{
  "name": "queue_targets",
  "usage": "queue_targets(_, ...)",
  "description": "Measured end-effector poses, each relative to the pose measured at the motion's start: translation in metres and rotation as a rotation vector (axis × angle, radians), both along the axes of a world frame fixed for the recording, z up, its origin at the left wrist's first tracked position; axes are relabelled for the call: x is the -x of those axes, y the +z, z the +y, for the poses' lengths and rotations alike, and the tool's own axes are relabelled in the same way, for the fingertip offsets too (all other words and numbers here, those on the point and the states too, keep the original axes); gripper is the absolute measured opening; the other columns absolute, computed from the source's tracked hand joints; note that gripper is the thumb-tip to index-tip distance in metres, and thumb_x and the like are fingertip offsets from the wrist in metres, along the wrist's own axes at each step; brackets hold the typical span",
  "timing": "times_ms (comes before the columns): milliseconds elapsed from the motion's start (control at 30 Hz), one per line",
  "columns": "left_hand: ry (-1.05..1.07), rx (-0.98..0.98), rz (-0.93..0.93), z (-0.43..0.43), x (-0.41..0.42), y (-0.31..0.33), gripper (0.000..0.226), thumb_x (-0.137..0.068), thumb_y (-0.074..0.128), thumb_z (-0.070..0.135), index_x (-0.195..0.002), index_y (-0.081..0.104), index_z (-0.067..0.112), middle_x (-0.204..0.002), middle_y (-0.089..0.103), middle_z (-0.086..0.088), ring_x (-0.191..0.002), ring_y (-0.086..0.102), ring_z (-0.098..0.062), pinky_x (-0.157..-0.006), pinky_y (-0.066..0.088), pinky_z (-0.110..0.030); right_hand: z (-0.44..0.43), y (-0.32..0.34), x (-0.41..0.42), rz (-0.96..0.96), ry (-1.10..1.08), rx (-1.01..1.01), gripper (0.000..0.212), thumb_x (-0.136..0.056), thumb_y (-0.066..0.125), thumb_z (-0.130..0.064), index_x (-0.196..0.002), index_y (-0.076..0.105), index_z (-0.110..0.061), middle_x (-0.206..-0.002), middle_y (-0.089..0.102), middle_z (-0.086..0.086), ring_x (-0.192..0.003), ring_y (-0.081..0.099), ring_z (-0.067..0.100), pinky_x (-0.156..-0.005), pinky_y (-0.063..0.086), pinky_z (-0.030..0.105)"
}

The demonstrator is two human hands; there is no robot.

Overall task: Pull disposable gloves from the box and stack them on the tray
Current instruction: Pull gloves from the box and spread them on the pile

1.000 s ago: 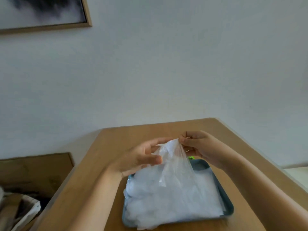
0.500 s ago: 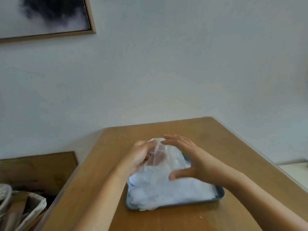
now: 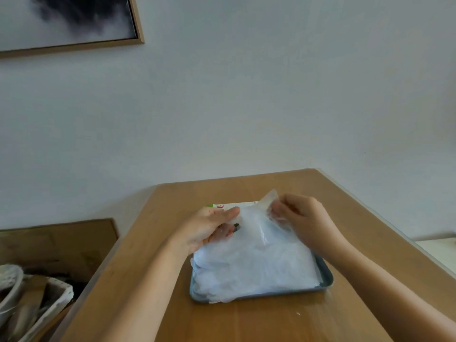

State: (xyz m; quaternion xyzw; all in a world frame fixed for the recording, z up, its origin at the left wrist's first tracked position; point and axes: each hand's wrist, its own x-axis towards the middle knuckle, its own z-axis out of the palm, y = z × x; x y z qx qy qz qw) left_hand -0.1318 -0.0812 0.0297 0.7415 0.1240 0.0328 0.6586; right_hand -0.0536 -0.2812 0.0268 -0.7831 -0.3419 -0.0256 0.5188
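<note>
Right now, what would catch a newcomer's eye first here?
The cloudy white heap of gloves fills the blue-grey tray in the middle of the wooden table. At its far edge the right hand pinches one glove up, while the left hand touches the heap.

Gloves (image 3: 256,265) thin translucent plastic film, crinkled; tray (image 3: 327,280) smooth grey-blue; table (image 3: 246,322) matt wood.
</note>
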Motion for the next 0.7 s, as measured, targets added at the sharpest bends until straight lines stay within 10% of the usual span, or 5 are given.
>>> queue_targets(100,-0.017,-0.022,0.04,0.007,-0.002,-0.004,0.022,-0.084,0.067,0.026,-0.082,0.064,0.004,-0.068,0.055,-0.004,-0.053,0.053,-0.007,-0.053,0.047,-0.015,0.0,0.009,-0.004,0.48,0.056,-0.179,0.027,-0.1,0.047,-0.015,-0.083,0.062,-0.002,-0.071,0.073,0.006,-0.064,0.069,0.02,-0.064,0.059,0.03)
queue_targets(233,0.024,-0.011,0.1,0.019,-0.003,-0.005,0.006,-0.084,0.069,0.012,-0.081,0.067,0.007,-0.064,0.063,-0.003,-0.052,0.06,-0.006,-0.055,0.054,-0.017,-0.008,0.008,-0.009,0.657,0.084,-0.134,0.026,-0.101,0.044,-0.015,-0.09,0.059,0.003,-0.062,0.069,0.009,-0.059,0.067,0.022,-0.061,0.06,0.03)
queue_targets(400,-0.058,-0.182,0.186,0.037,-0.006,-0.004,0.007,-0.082,0.072,0.011,-0.079,0.068,0.006,-0.068,0.062,-0.004,-0.056,0.059,-0.008,-0.055,0.051,-0.018,-0.011,-0.021,-0.023,0.572,-0.019,0.074,0.02,-0.098,0.049,-0.009,-0.085,0.06,0.002,-0.066,0.07,0.011,-0.044,0.059,0.013,-0.043,0.049,0.02)
queue_targets(700,0.237,-0.696,0.223,0.05,-0.021,-0.032,0.007,-0.086,0.069,0.014,-0.093,0.065,0.014,-0.084,0.068,-0.002,-0.067,0.061,-0.009,-0.063,0.051,-0.021,-0.018,-0.059,-0.036,0.222,-0.141,0.402,0.018,-0.095,0.053,-0.017,-0.079,0.062,-0.015,-0.065,0.072,-0.004,-0.055,0.066,0.01,-0.059,0.058,0.028)
